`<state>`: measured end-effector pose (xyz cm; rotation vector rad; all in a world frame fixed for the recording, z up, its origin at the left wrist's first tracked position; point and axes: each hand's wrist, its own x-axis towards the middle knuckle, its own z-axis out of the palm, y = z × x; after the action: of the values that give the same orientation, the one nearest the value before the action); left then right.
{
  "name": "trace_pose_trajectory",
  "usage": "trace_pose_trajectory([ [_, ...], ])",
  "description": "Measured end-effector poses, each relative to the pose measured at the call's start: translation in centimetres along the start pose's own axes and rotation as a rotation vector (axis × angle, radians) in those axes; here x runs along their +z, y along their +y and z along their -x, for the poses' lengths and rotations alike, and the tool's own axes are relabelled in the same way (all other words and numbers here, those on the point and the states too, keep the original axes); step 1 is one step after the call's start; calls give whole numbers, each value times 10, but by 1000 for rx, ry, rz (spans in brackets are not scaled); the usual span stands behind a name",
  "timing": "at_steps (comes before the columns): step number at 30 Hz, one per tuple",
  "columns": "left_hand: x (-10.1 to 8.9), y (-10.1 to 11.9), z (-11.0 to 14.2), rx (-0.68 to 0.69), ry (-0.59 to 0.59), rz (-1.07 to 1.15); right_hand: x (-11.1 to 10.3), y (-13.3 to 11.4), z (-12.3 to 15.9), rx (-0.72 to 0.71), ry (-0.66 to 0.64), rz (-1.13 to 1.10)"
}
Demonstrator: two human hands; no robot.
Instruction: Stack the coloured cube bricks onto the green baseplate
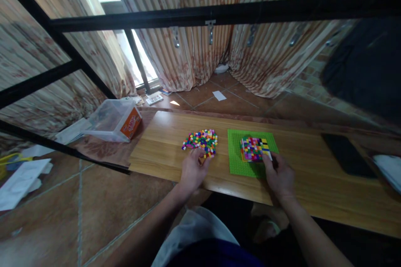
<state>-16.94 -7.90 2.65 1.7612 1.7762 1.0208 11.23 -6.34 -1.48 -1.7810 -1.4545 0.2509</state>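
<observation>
A loose pile of small multicoloured building bricks [202,137] lies on the wooden table. My left hand [193,170] is at the pile's near edge, fingers bent and pinched together. Whatever is between its fingertips is too small to make out. To the right, a green baseplate [234,164] carries a block built of many coloured bricks [253,149]. My right hand [281,176] is at the block's near right corner, thumb and fingers drawn together against it. Something whitish shows by these fingertips, but I cannot tell whether it is a held brick.
The long wooden table [166,133] has a dark flat panel [347,154] towards its right end. A clear plastic box with an orange label [108,119] stands beyond the left end. Black metal bars [188,17] cross in front of striped curtains. Papers lie on the tiled floor.
</observation>
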Motion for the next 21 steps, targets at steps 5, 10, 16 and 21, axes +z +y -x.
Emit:
trace_pose_trajectory([
  [5, -9, -23, 6, -66, -32, -264, -1, 0, 0, -4, -11, -5],
  [10, -3, -15, -3, -74, -122, -455, -1, 4, -2, 1, -24, 11],
  [16, -5, -18, -7, -36, -148, -439, -2, -10, 14, 83, -27, -19],
  [21, -10, -31, -2, 60, -130, -308, -2, -19, 27, 57, -35, -27],
])
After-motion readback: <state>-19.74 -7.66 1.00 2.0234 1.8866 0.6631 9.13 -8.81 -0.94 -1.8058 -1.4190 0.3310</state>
